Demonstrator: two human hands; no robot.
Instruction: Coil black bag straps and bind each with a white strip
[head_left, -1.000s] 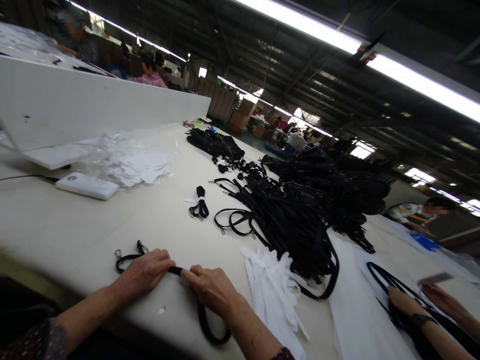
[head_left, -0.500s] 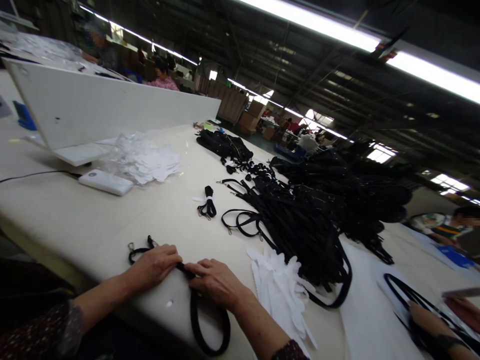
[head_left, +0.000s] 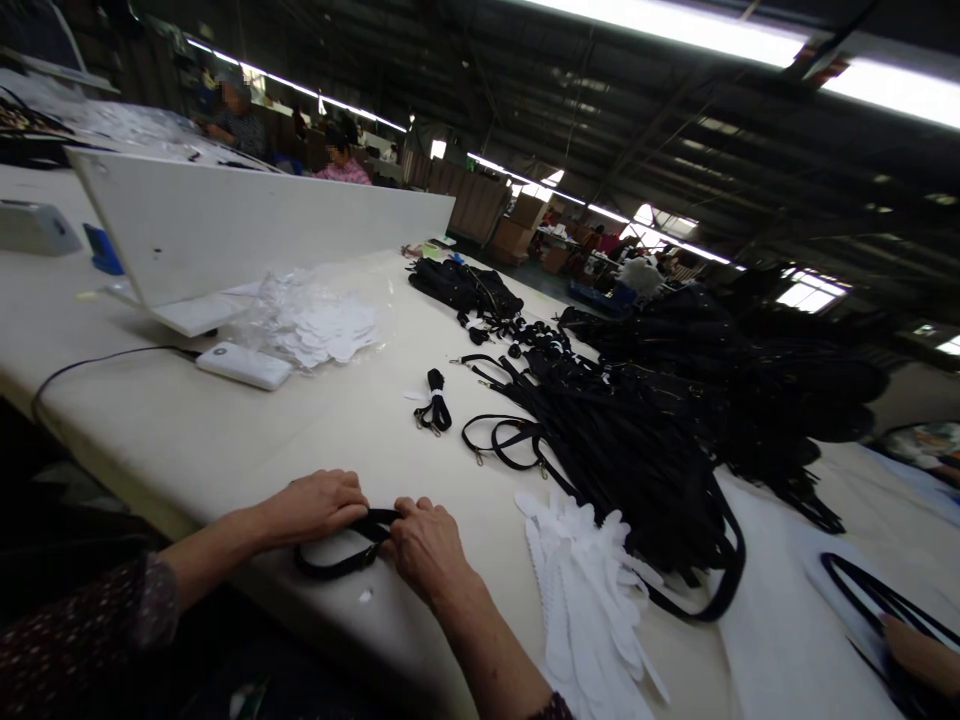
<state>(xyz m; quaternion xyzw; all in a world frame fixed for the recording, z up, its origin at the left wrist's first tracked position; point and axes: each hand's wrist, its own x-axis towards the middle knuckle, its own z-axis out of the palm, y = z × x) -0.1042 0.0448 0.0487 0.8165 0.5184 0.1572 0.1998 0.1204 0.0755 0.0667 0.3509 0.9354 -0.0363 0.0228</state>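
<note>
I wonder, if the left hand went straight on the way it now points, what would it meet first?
The left hand would most likely meet the right hand, across a short stretch of black strap running between them; exact depth is hard to judge.

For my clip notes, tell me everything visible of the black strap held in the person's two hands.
The black strap is narrow and matt, fabric-like to the eye. It is looped: one run spans between the left hand and the right hand, both gripping it, while a curved length hangs or lies nearer the wearer, over the pale tabletop. The hands cover parts of it; its ends cannot be made out.
</note>
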